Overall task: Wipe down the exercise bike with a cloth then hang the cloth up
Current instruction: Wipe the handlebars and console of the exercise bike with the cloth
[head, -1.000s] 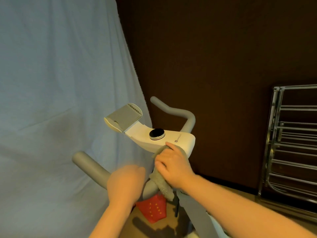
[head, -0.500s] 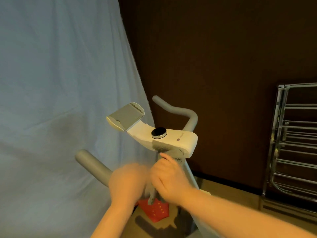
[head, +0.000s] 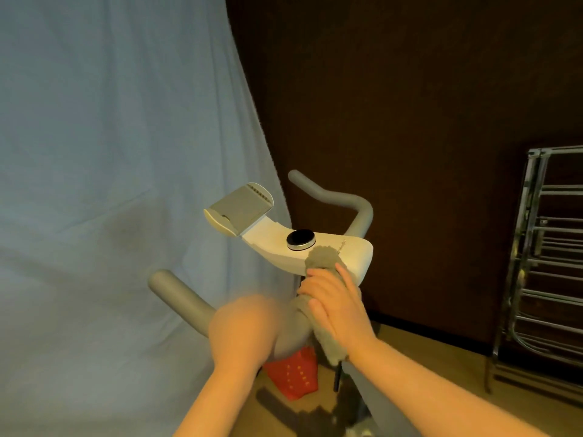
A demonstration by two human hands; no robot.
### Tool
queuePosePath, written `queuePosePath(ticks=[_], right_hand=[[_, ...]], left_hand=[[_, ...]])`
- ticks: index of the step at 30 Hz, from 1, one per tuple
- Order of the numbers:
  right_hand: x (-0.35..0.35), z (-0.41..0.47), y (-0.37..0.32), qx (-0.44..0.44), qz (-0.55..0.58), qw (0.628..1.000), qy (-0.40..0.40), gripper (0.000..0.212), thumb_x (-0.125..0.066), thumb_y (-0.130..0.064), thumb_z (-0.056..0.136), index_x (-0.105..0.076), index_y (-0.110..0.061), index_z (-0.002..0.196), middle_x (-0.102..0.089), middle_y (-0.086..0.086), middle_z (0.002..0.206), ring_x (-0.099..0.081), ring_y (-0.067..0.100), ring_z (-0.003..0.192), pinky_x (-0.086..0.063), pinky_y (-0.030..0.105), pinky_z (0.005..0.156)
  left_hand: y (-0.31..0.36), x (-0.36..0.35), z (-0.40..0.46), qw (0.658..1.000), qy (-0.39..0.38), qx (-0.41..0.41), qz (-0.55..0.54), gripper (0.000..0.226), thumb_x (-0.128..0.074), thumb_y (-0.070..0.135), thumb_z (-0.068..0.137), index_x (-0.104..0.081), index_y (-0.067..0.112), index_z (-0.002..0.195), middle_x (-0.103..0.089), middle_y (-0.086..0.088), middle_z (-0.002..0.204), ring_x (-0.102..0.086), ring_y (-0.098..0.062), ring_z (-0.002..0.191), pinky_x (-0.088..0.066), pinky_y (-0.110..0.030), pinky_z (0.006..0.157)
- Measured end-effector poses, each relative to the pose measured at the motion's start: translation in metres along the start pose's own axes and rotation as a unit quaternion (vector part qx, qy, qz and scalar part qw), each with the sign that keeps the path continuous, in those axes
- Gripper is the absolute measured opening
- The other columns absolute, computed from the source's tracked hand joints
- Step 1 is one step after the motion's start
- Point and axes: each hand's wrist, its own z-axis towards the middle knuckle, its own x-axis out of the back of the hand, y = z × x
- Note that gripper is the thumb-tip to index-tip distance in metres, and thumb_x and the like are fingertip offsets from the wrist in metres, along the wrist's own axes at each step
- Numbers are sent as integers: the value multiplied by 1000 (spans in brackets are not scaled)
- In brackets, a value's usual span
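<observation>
Our right hand (head: 336, 302) presses a grey cloth (head: 325, 263) against the near edge of the exercise bike's (head: 315, 250) white console, fingers fairly straight over it; the cloth's tail hangs below our wrist. Our left hand (head: 243, 329) is blurred and rests on the grey handlebar (head: 176, 294) just left of the right; we cannot tell how its fingers lie. Above the right hand sits a black dial (head: 300, 238), and beside the cloth is small grey lettering, partly covered and unreadable. Left of both hands a pale blue sheet (head: 110, 168) hangs close. Far right stands a metal drying rack (head: 549, 263), well apart, with bare floor between. Below our hands lies a red box (head: 293, 373).
</observation>
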Motion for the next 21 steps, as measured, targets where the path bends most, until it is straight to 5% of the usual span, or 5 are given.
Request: queuePosePath(ticks=[3,8,13,18,21], right_hand=[[-22,-20,-61,-159,78,981,82,39,-30,-27,98,-68,-26,88,-64,-16,103,-40,-2,125,-4,34,120],[4,-14,-17,99,-3,994,-42,36,-35,-32,100,-68,-19,101,-67,-6,102,-57,11,108,-19,36,118],[-11,-25,-49,-116,64,990,36,43,-25,-27,100,-68,-28,104,-61,-16,120,-40,3,131,-5,31,120],[21,-7,-10,99,-9,988,-117,33,-37,-30,98,-67,-23,111,-66,-8,113,-51,6,116,-8,23,119],[24,-9,12,6,36,998,-58,43,-27,-35,101,-62,-23,124,-58,-8,133,-46,11,131,-8,24,120]], left_hand=[[-3,-2,-1,1000,14,-3,-28,42,-50,26,84,-30,13,49,-32,-4,43,-27,-19,46,-22,-35,46],[-6,-4,-5,996,59,-19,-71,35,-36,35,74,-27,15,46,-32,-3,39,-29,-19,44,-20,-35,45],[-9,-8,-6,994,71,-14,-81,34,-30,41,71,-24,17,47,-30,-4,40,-23,-17,44,-17,-33,45],[-7,-8,-5,994,70,-14,-78,33,-37,33,74,-26,16,48,-39,-13,43,-24,-17,44,-19,-33,45],[-7,-8,-6,994,70,-12,-78,31,-37,31,74,-25,17,49,-29,-10,43,-20,-16,45,-16,-32,46]])
